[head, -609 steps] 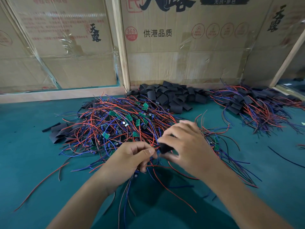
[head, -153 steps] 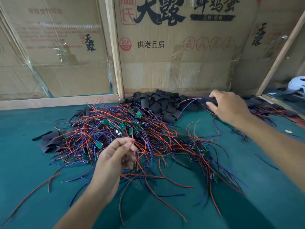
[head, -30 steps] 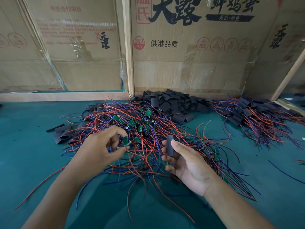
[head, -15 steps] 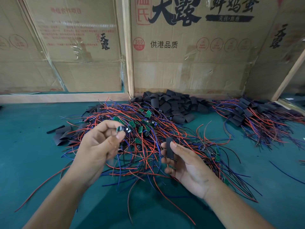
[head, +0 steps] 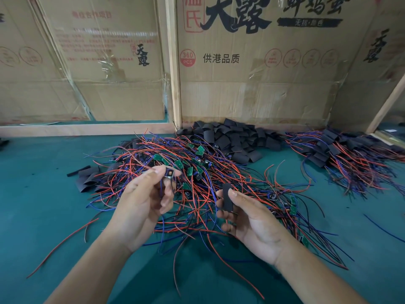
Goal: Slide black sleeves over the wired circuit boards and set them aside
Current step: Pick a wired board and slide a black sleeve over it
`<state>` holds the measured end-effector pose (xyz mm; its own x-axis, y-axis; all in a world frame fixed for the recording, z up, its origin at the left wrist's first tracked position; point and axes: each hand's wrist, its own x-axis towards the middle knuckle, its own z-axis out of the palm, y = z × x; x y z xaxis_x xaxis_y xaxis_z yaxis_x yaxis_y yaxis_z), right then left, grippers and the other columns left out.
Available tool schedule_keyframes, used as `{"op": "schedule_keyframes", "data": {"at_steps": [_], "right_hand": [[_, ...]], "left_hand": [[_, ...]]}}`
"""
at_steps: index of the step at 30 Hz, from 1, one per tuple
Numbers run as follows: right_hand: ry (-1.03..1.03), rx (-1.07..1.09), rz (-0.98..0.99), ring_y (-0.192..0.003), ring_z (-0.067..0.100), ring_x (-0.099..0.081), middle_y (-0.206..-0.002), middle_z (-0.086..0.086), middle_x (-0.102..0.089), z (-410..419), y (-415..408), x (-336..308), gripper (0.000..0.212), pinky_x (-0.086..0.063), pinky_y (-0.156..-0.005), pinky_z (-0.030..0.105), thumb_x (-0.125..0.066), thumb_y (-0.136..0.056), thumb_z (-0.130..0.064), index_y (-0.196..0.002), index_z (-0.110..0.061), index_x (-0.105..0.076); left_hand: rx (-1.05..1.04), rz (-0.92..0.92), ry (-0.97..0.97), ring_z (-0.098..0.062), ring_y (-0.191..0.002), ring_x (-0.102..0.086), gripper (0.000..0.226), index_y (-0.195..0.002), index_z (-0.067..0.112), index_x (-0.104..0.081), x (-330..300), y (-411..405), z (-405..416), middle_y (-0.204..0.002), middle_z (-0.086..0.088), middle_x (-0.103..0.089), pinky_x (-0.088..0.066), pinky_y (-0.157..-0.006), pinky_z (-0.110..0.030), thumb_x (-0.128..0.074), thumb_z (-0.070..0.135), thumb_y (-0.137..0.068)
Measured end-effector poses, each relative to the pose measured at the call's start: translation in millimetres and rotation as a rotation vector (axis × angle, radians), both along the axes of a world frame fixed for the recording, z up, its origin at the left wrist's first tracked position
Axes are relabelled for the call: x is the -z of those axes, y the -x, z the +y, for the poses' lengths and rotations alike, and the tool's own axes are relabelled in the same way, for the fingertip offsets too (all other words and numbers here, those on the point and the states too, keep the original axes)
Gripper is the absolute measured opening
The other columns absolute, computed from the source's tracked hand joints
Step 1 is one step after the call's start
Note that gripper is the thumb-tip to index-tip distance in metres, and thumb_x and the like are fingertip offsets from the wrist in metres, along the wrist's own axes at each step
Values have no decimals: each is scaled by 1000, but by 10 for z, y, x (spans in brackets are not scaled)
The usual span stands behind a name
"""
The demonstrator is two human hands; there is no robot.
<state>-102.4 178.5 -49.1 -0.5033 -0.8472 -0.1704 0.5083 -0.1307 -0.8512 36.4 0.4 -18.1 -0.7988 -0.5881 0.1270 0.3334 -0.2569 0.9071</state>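
right cardboard box (head: 252,69): red circle "360 pcs", black "供港品质", large "天露". left cardboard box (head: 105,62): small black "天露"; red print unreadable.

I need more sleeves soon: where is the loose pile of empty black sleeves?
In the head view, the pile of black sleeves lies centre-back against the cardboard box, just behind the tangle of wired boards.

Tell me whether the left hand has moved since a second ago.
Yes. The left hand, pinching a wired board, has lifted it off the tangled wire pile, toward the sleeve in the right hand.
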Motion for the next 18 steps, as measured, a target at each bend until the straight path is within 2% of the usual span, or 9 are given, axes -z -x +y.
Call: {"op": "schedule_keyframes", "data": {"at_steps": [2,3,7,11,13,16,18], "right_hand": [[0,-1,1,-77,17,-65,-96,6,-68,1,-3,4,30,-48,-59,27,-71,-80,-35,-103,-17,-77],[1,-2,1,-77,17,-66,-96,6,-68,2,-6,6,30,-49,-58,27,-71,-80,-35,-103,-17,-77],[24,7,51,-83,18,-66,-98,8,-67,-7,-42,-7,30,-50,-60,26,-74,-81,-34,-104,-15,-74],[121,8,196,-99,21,-63,-102,10,-68,-11,-106,-52,29,-53,-76,30,-76,-82,-37,-102,-16,-75],[178,-40,225,-105,22,-63,-108,11,-68,9,-124,-90,40,-52,-84,33,-79,-79,-41,-106,-12,-72],[204,-128,208,-107,27,-63,-113,15,-67,48,-139,-144,50,-54,-86,35,-83,-76,-45,-109,-9,-70],[196,-158,203,-110,35,-59,-117,22,-64,67,-139,-153,54,-53,-89,38,-83,-76,-44,-112,-6,-67]], "left_hand": [[-22,-16,49,-13,-55,-41,43,-101,-7,-63,11,5,22,-67,-1,-53,-34,-48,-22,-63,34,-91],[-26,-25,69,-12,-58,-43,39,-100,-2,-69,17,6,31,-69,0,-55,-35,-50,-22,-63,35,-90],[30,-22,32,-12,-60,-44,34,-101,6,-77,24,34,91,-68,0,-52,-39,-53,-21,-61,34,-89],[128,-36,-33,-12,-60,-45,42,-108,9,-76,51,68,180,-69,0,-54,-42,-58,-23,-72,38,-78],[175,-56,-43,-13,-61,-49,43,-108,10,-77,69,72,228,-72,-1,-58,-44,-60,-23,-71,37,-76],[206,-66,-74,-15,-64,-56,38,-110,4,-75,92,77,277,-78,-5,-65,-51,-61,-24,-65,29,-83],[195,-70,-111,-17,-64,-59,44,-118,-6,-67,107,85,290,-82,-11,-69,-54,-63,-26,-65,24,-86]]}}
